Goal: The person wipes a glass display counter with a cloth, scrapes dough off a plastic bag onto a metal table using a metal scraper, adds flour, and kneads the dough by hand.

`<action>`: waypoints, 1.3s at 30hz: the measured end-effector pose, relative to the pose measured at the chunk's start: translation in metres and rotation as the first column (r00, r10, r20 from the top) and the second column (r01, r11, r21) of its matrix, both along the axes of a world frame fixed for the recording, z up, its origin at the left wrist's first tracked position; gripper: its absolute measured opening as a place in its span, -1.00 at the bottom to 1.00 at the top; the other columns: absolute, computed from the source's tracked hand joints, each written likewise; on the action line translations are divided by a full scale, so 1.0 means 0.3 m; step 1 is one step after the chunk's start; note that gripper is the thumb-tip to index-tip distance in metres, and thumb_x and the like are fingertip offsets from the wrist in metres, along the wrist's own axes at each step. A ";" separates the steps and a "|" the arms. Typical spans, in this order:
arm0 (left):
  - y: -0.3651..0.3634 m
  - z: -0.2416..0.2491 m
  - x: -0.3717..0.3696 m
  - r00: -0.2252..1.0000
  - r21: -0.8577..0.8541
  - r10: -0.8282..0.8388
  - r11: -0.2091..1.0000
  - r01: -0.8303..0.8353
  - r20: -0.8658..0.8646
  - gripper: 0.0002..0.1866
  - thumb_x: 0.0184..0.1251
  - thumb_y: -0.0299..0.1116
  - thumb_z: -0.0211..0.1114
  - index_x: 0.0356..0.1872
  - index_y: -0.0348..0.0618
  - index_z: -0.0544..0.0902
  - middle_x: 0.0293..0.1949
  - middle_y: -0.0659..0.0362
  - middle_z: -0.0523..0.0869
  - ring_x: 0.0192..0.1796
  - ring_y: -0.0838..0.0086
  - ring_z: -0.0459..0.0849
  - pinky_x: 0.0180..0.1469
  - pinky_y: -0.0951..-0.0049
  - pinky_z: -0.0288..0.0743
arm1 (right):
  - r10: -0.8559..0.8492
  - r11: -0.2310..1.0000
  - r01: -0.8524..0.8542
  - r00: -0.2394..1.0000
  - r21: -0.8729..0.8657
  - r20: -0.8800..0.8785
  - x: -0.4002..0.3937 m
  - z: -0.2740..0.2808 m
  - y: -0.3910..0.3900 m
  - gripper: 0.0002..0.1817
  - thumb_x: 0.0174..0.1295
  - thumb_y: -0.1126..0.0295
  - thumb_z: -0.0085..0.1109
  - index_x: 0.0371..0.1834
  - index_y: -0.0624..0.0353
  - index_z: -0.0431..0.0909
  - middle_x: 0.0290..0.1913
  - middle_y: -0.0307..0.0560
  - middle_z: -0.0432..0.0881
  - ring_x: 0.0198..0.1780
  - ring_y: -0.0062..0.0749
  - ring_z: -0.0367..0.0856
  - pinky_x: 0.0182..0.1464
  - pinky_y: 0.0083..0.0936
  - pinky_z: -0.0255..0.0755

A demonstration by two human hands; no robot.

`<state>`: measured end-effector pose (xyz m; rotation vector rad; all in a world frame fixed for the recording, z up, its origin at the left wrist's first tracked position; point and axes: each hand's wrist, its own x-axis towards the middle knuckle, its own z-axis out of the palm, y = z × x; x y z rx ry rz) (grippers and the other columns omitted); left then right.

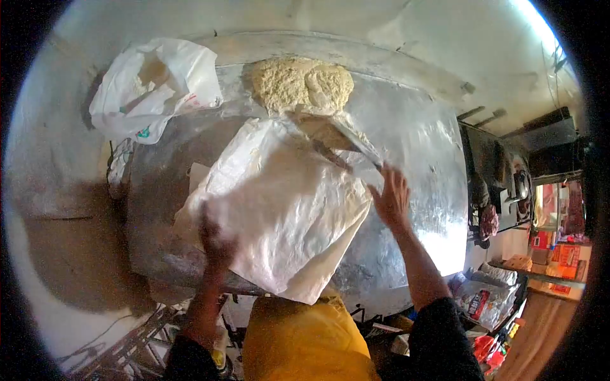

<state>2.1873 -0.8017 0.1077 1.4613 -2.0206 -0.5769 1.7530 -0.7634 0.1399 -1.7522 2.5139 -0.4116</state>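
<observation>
A large white sack (286,197), creased and dusty looking, lies slanted across the metal table. Its far end, which looks like its mouth, reaches up to a mound of pale, lumpy dough (302,82). My right hand (392,198) is closed at the right edge of that far end, fingers pinching the rim, thumb lying along the sack. On the near left side of the sack is my left hand (218,238), smeared by motion, so its fingers cannot be made out. Darker strips show at the sack's mouth between my right hand and the dough.
A crumpled white plastic bag (190,73) sits at the table's back left. The metal table (426,165) ends against a pale wall behind. To the right are dark shelving or equipment (502,165) and a pile of packaged goods (486,295). Yellow cloth (305,343) covers my front.
</observation>
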 end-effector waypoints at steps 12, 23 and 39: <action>-0.344 0.415 0.055 0.961 0.378 0.177 0.922 -0.086 -0.212 -0.57 0.46 -0.06 0.10 0.01 -0.26 0.59 -0.17 0.12 0.65 -0.07 0.34 0.59 0.05 0.37 0.43 | -0.114 0.941 0.301 -0.154 0.156 0.981 0.362 0.147 0.312 -0.73 0.39 0.24 0.13 -0.24 0.26 0.61 -0.34 -0.18 0.65 -0.33 -0.53 0.56 -0.29 -0.52 0.50; -0.463 0.793 0.133 0.930 0.585 0.219 0.811 -0.005 -0.296 -0.42 0.54 -0.06 -0.09 0.39 -0.27 0.33 0.39 -0.01 0.36 0.40 0.37 0.31 0.40 0.38 0.19 | -0.126 0.991 0.021 -0.145 0.131 0.981 0.177 0.398 0.097 -0.63 0.40 0.20 0.13 0.10 0.25 0.52 0.07 -0.16 0.61 0.05 -0.42 0.55 0.19 -0.42 0.40; -0.515 1.339 0.586 0.587 -0.716 0.479 0.645 0.269 0.652 -0.59 0.48 -0.34 0.05 0.25 -0.34 0.43 0.25 -0.05 0.51 0.25 0.23 0.50 0.38 0.29 0.26 | 0.698 0.683 -0.148 0.420 -0.715 0.580 0.142 0.876 -0.392 -0.84 0.37 0.50 0.02 -0.13 0.25 0.61 -0.17 -0.10 0.66 -0.13 -0.37 0.60 -0.05 -0.36 0.49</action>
